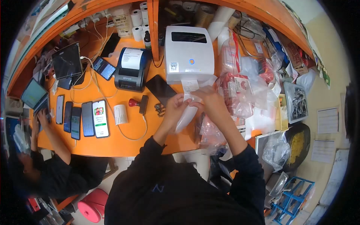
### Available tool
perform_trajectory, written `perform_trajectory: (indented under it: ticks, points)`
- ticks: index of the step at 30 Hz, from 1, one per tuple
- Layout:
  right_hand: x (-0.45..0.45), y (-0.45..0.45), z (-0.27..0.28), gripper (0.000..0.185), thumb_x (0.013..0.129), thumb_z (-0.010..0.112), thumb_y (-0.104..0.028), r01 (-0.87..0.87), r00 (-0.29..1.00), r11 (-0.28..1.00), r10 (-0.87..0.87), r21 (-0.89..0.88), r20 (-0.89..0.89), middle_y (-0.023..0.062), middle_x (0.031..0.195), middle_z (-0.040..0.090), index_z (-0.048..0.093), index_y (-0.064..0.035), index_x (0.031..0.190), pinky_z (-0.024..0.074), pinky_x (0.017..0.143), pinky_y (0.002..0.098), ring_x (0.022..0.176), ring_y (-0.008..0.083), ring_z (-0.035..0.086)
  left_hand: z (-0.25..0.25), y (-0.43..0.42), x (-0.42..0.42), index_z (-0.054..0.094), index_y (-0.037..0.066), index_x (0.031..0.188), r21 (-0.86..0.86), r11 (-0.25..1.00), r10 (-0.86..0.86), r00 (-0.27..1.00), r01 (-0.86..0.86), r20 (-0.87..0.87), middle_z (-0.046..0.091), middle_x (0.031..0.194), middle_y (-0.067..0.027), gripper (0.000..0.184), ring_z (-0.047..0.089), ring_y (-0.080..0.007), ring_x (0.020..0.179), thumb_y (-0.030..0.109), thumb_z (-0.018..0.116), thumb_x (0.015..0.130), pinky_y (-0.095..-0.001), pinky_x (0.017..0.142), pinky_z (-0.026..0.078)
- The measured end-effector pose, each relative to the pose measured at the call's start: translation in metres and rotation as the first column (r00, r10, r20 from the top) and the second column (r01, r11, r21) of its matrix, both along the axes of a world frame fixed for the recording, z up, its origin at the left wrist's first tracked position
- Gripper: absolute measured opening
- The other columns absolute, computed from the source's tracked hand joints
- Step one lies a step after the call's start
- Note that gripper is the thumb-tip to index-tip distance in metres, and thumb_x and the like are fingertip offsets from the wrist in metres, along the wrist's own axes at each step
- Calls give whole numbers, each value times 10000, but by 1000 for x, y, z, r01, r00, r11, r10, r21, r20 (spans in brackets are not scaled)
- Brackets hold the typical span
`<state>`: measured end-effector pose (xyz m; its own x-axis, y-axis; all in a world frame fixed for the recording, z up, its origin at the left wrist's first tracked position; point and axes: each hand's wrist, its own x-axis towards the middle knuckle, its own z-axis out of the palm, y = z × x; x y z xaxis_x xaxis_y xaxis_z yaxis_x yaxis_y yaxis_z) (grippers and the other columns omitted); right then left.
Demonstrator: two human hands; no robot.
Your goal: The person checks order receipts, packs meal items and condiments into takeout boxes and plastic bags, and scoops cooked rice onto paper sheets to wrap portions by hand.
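A white label printer [190,52] stands in front of me, and a printed label strip [190,86] comes out of its front edge. My left hand [175,112] is closed, its thumb and fingers pinching the strip from the left. From the right, my right hand [210,103] reaches in with its fingertips pinched on the same strip, close to the left thumb. A pale, partly see-through length [186,119] hangs below the fingers; whether it is label backing or plastic I cannot tell. A dark phone [160,89] lies beside my left hand.
Clear plastic bags with red boxes [237,95] crowd the right side. Left are a black receipt printer [131,71], a stamp [139,104], a paper roll [120,114] and several phones [100,118]. At far left, another person's hands [42,119] rest on a laptop [35,93].
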<state>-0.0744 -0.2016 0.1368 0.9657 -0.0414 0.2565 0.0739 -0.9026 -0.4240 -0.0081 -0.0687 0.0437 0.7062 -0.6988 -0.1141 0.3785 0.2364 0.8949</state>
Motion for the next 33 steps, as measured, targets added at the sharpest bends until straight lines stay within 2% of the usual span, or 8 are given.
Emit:
perform_trajectory:
  ticks: [9,11,15,18,22,26,30,33]
  points:
    - [31,-16,-33,100,747,643,-110,-19,996,973,37,-229,76,90,802,595,618,-44,819,452,681,372,784,250,578,-24,1,11,549,-26,1059,14,1000,1,996,-2,94,634,953,-46,200,588,-80,873,-15,553,860,-199,745,461]
    - [34,-22,-28,86,739,634,-77,178,943,984,-175,16,282,98,781,578,614,-42,815,443,667,369,750,250,562,-28,5,10,543,-26,1087,78,997,8,990,-19,138,619,1002,-56,230,577,-82,909,-13,555,857,-197,765,456]
    - [-24,-26,38,132,706,672,-84,326,783,926,-378,191,494,101,925,564,642,-72,835,439,716,368,879,279,533,51,28,-12,424,6,1212,206,834,222,653,-511,724,534,1088,-102,342,520,-185,964,150,489,908,-280,853,408]
    - [-110,-1,70,213,632,758,-176,96,779,934,-286,344,558,37,865,519,702,-152,836,426,677,321,799,203,519,109,30,-56,454,-1,1076,-9,996,-92,992,93,88,517,1061,-96,225,508,-169,980,134,443,896,-291,825,415]
    - [-246,22,82,222,631,779,-233,192,713,929,-353,315,606,3,821,539,710,-158,828,411,631,299,762,185,517,152,-15,-169,384,-13,1222,13,810,-581,805,587,-116,557,941,-83,530,527,-157,996,150,615,774,-299,833,421]
    - [-388,40,69,173,666,750,-197,500,603,808,-583,312,545,7,824,532,701,-152,826,415,648,306,772,199,522,129,-49,-255,312,-15,1290,-125,605,-787,614,786,51,572,1002,-92,673,543,-151,932,81,680,735,-241,844,405]
    - [-547,55,53,172,753,669,-92,770,305,483,-853,417,424,70,938,573,673,-94,925,451,738,332,850,234,555,122,-82,-405,259,-7,1313,-67,728,-535,627,682,566,552,924,-85,623,547,-142,802,25,628,811,-240,733,445]
    - [-680,73,64,187,726,705,-116,711,198,341,-936,615,290,86,1023,592,675,-82,907,448,799,324,912,217,570,124,-85,-537,625,30,813,73,697,-436,339,714,834,507,1058,-94,118,464,-219,1054,39,699,721,-335,909,366]
